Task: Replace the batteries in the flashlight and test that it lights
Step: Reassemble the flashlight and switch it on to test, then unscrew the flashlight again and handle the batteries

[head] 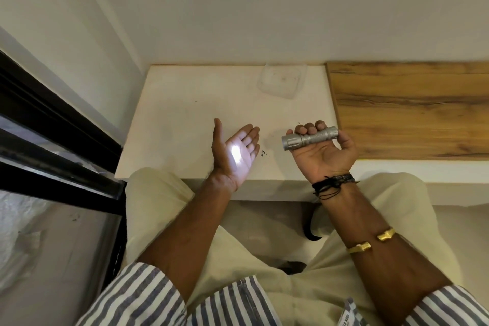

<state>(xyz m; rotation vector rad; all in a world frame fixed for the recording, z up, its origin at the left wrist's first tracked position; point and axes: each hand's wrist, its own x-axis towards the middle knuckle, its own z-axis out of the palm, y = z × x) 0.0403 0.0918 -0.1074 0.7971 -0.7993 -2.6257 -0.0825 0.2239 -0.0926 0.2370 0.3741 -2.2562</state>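
white table [185, 103] bearing a clear plastic tray [283, 81]

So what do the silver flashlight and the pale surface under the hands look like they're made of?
The silver cylindrical flashlight, gripped in the right hand, looks like metal, probably aluminium: matte grey sheen, knurled barrel, ribbed head. The pale off-white tabletop looks like painted or laminated board, smooth and matte; which one is unclear.

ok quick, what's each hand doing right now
Left hand: open, palm up, empty, lit by a bright spot.
Right hand: closed around the silver metal flashlight.
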